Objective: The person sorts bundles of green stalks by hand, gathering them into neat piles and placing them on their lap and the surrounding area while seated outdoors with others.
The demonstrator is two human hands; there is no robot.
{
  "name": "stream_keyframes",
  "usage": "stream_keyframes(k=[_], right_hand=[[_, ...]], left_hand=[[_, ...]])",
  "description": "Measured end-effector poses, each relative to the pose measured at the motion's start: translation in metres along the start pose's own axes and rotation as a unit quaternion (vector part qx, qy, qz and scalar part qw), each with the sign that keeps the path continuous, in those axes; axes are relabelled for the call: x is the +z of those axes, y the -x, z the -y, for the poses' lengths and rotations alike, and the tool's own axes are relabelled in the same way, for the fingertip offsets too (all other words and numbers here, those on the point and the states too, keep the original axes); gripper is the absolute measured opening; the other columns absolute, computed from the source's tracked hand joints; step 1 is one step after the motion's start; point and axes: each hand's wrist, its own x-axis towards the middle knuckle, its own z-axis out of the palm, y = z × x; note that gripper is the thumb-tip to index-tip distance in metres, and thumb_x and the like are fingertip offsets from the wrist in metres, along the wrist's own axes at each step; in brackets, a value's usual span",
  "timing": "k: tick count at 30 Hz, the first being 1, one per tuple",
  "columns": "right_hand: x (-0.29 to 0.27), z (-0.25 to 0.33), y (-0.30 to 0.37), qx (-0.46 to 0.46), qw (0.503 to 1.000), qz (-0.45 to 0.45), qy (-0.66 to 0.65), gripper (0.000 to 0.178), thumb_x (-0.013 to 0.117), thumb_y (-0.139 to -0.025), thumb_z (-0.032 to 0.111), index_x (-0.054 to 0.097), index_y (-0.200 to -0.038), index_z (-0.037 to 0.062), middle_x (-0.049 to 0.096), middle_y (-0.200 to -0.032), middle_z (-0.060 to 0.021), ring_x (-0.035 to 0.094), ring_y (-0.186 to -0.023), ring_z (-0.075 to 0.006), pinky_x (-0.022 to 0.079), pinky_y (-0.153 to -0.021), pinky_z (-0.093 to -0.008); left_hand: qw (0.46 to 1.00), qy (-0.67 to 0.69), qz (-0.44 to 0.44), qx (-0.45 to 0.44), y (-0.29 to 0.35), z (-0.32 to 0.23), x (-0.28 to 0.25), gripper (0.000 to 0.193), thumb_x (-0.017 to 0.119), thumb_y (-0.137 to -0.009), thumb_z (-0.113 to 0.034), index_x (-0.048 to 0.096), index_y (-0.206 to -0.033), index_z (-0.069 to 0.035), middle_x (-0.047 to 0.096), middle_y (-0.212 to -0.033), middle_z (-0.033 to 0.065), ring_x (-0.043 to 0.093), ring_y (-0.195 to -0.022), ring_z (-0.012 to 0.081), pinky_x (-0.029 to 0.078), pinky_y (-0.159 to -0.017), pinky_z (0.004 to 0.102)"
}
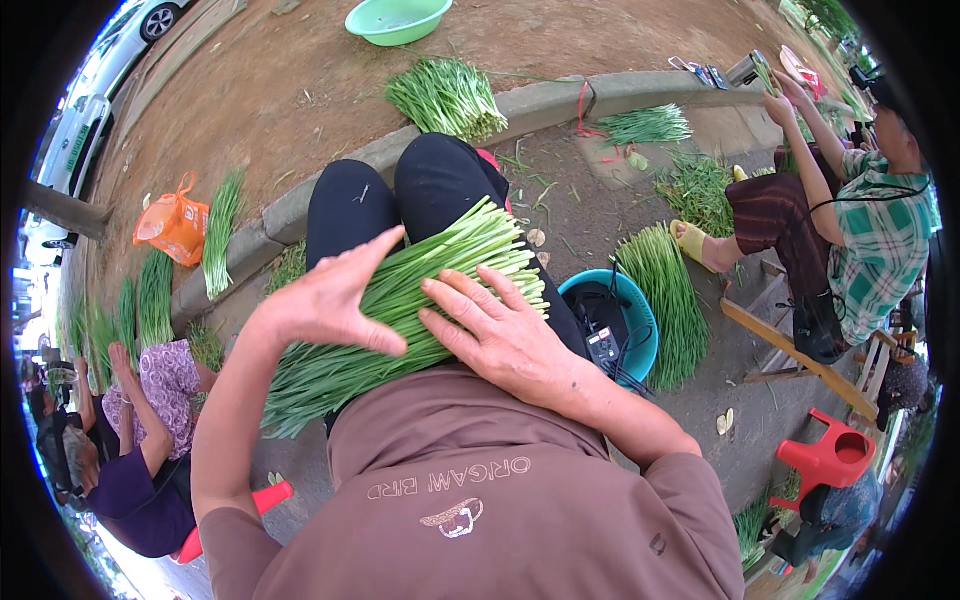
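Note:
A thick bundle of green garlic chives [465,245] lies across my lap, its pale cut ends to the right and its thin leafy tips to the left. My left hand [335,300] is over the bundle's left part, thumb stretched away from the fingers in a wide curve. On the right part my right hand [495,330] rests flat, fingers spread over the stalks near their cut ends. Neither hand grips the chives.
Beside my right thigh stands a teal basin [648,330] holding cables and a small device. Chive piles [665,300] lie around, one on the curb [540,105] ahead. A green basin [400,25], orange bag [172,225] and red stool [835,455] stand about. People sit on both sides.

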Motion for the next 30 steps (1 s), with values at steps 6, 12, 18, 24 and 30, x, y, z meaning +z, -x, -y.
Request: stream_keyframes(k=[6, 12, 18, 24, 30], right_hand=[[-0.003, 0.000, 0.009, 0.006, 0.996, -0.083, -0.021, 0.038, 0.056, -0.076, 0.016, 0.059, -0.111, 0.0023, 0.050, -0.119, -0.0169, 0.049, -0.115, -0.0295, 0.036, -0.101, -0.0452], [0.002, -0.002, 0.018, 0.033, 0.994, -0.084, -0.058, 0.036, 0.060, -0.073, 0.013, 0.059, -0.106, 0.0002, 0.053, -0.106, -0.0114, 0.052, -0.105, -0.0264, 0.040, -0.095, -0.0422], [0.005, -0.002, 0.018, 0.035, 0.993, -0.097, -0.054, 0.035, 0.060, -0.072, 0.013, 0.059, -0.104, -0.0002, 0.053, -0.103, -0.0103, 0.052, -0.103, -0.0253, 0.040, -0.093, -0.0398], [0.005, -0.002, 0.017, 0.040, 0.993, -0.095, -0.056, 0.034, 0.061, -0.073, 0.014, 0.059, -0.104, -0.0003, 0.053, -0.103, -0.0106, 0.052, -0.103, -0.0256, 0.040, -0.093, -0.0395], [0.006, -0.003, 0.020, 0.041, 0.994, -0.078, -0.067, 0.046, 0.070, -0.065, 0.013, 0.059, -0.108, 0.0017, 0.052, -0.109, -0.0102, 0.051, -0.106, -0.0274, 0.040, -0.094, -0.0412]], left_hand=[[0.994, 0.103, -0.022, 0.000, -0.050, -0.001, 0.003, 0.099, 0.081, -0.065, -0.048, 0.035, -0.136, 0.004, 0.051, -0.126, 0.0261, 0.050, -0.119, 0.0340, 0.041, -0.099, 0.0377], [0.984, 0.178, 0.003, -0.006, -0.070, 0.004, 0.007, 0.085, 0.082, -0.068, -0.038, 0.042, -0.129, 0.005, 0.057, -0.108, 0.0143, 0.055, -0.102, 0.0206, 0.043, -0.090, 0.0326], [0.988, 0.153, 0.019, -0.016, -0.071, -0.006, 0.001, 0.058, 0.071, -0.076, -0.026, 0.050, -0.120, 0.005, 0.062, -0.105, 0.0128, 0.058, -0.098, 0.0186, 0.044, -0.089, 0.0313], [0.998, 0.057, 0.016, 0.023, -0.068, -0.011, 0.006, 0.069, 0.079, -0.068, -0.030, 0.048, -0.119, 0.004, 0.059, -0.108, 0.0175, 0.057, -0.102, 0.0264, 0.044, -0.089, 0.0349], [0.995, 0.089, 0.033, 0.038, -0.078, -0.011, -0.009, 0.049, 0.076, -0.067, -0.020, 0.056, -0.105, 0.003, 0.064, -0.094, 0.0130, 0.060, -0.090, 0.0205, 0.046, -0.082, 0.0332]])
